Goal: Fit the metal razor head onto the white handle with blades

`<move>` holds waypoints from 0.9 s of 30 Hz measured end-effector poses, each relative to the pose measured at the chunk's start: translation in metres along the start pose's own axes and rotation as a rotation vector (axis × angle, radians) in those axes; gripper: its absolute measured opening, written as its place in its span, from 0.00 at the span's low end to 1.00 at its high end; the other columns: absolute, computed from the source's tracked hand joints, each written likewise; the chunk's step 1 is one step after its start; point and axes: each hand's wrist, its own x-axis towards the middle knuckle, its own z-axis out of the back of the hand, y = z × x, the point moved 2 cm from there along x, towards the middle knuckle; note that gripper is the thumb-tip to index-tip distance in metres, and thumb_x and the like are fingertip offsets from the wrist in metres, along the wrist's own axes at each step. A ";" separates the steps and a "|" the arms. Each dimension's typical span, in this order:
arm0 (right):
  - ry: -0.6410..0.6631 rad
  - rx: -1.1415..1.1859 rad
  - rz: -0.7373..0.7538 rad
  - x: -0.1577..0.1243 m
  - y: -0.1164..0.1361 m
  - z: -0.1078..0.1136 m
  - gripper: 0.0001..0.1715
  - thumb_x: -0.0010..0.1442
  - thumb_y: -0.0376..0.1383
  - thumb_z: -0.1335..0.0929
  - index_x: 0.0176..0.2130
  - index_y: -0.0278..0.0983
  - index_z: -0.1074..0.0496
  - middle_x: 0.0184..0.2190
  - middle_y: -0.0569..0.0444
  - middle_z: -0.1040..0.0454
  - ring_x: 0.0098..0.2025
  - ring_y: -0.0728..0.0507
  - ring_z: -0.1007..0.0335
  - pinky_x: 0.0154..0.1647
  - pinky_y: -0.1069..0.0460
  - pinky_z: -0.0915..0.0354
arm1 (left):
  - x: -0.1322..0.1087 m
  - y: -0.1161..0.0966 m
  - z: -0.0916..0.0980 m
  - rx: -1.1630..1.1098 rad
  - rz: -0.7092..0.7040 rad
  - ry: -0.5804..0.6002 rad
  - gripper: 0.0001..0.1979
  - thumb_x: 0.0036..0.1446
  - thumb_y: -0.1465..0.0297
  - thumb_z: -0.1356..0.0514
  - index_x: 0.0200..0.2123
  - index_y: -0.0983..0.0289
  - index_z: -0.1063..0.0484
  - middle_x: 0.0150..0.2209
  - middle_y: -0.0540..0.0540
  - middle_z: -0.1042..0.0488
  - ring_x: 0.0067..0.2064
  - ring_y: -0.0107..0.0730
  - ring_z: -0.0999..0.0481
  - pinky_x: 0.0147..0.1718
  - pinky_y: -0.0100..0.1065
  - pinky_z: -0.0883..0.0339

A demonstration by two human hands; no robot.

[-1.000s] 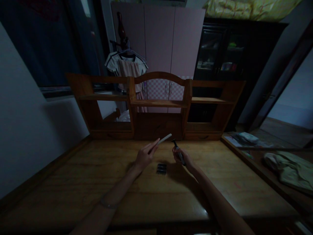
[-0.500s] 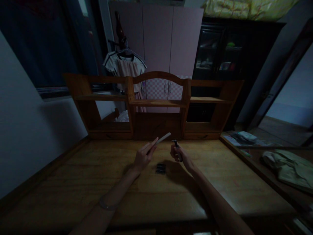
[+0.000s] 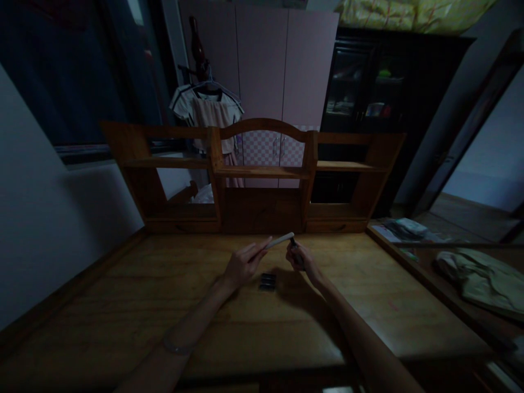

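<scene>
My left hand [image 3: 242, 263] pinches a pale, slim stick [image 3: 280, 240] that points right and slightly up; its exact kind is too dim to tell. In my right hand [image 3: 303, 259] is a dark razor [image 3: 293, 243], its handle gripped in closed fingers with the head end up. The stick's far tip meets or overlaps the razor's head, which is mostly hidden behind it. On the tabletop below and between both hands lies a small dark pack of razor cartridges [image 3: 267, 281], by the look of its rows.
The wooden desk [image 3: 135, 305] carries a shelf unit [image 3: 262, 173] along its back edge. To the right, a lower surface holds a pale green cloth bag [image 3: 487, 281] and papers [image 3: 403, 229]. Clothes [image 3: 208, 112] hang behind, before a pink wardrobe [image 3: 262, 71].
The stick has moved right and tilted flatter, so its tip now reaches the razor's head. The razor stays about where it was, and the dark pack has not moved on the desk.
</scene>
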 end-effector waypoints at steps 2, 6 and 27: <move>-0.020 -0.028 0.002 0.000 -0.002 0.000 0.10 0.52 0.41 0.38 0.28 0.36 0.39 0.17 0.61 0.42 0.15 0.55 0.56 0.13 0.58 0.62 | 0.001 0.000 -0.001 0.004 0.006 0.017 0.21 0.62 0.66 0.48 0.58 0.56 0.38 0.39 0.55 0.25 0.35 0.29 0.27 0.37 0.28 0.33; -0.018 -0.024 0.007 0.002 -0.004 0.000 0.12 0.52 0.41 0.39 0.23 0.37 0.41 0.15 0.61 0.42 0.13 0.55 0.56 0.12 0.57 0.62 | 0.000 0.003 -0.002 0.034 0.031 -0.020 0.21 0.62 0.67 0.48 0.59 0.56 0.39 0.39 0.55 0.25 0.36 0.29 0.26 0.38 0.28 0.33; 0.058 0.356 -0.266 0.001 -0.025 -0.009 0.17 0.53 0.44 0.37 0.21 0.38 0.44 0.13 0.63 0.46 0.12 0.55 0.61 0.11 0.57 0.62 | 0.005 0.024 -0.006 0.127 0.116 -0.031 0.21 0.63 0.68 0.48 0.59 0.53 0.40 0.41 0.55 0.24 0.37 0.30 0.24 0.37 0.28 0.30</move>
